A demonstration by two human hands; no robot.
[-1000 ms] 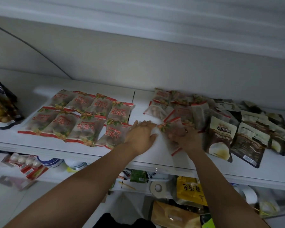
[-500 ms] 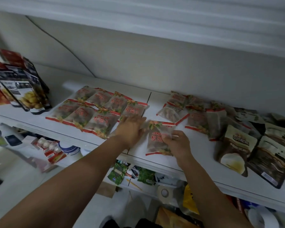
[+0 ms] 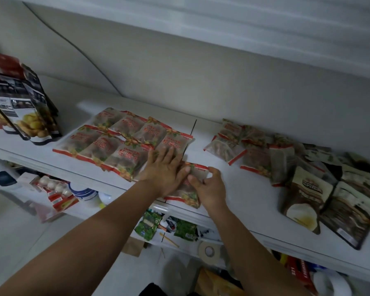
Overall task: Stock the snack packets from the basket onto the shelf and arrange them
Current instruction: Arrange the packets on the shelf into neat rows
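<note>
Pinching red-trimmed snack packet (image 3: 188, 196) in right hand (image 3: 209, 189), lengthwise near-to-far, just right of row (image 3: 107, 148) pressed under flat left hand (image 3: 165, 171).

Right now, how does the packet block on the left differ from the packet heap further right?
The block lies in two neat overlapping rows; the heap is jumbled at mixed angles. The left hand rests flat on the block's near corner; no hand touches the heap. The heap runs into dark brown pouches; the block does not. Both are red-trimmed packets flat on the shelf.
</note>
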